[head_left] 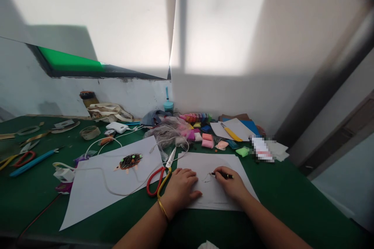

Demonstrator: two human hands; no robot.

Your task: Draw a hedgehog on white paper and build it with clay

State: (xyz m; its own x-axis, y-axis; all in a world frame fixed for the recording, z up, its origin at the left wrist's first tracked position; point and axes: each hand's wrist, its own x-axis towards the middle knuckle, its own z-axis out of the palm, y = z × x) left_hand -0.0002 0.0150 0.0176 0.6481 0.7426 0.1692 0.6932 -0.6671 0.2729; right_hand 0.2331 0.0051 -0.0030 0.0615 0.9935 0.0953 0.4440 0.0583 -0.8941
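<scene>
My right hand [230,184] is closed around a black pen [224,175], its tip against a white sheet of paper [214,200]. A few thin dark lines [207,179] are drawn on that sheet near the tip. Flat on the left part of the same paper rests my left hand [181,186], fingers stretched out and holding nothing. Just left of it lie scissors [160,179] with one red and one yellow handle, blades pointing away. Another white sheet [96,198] to the left carries a hedgehog figure [131,163] with dark spines and green dots.
A white cable [105,181] crosses the left sheet from a white plug [64,174]. Colourful clay packs [207,142] are heaped behind the paper. A yellow utility knife [232,133] lies at back right. More scissors [25,155] and a blue cutter [35,162] lie far left.
</scene>
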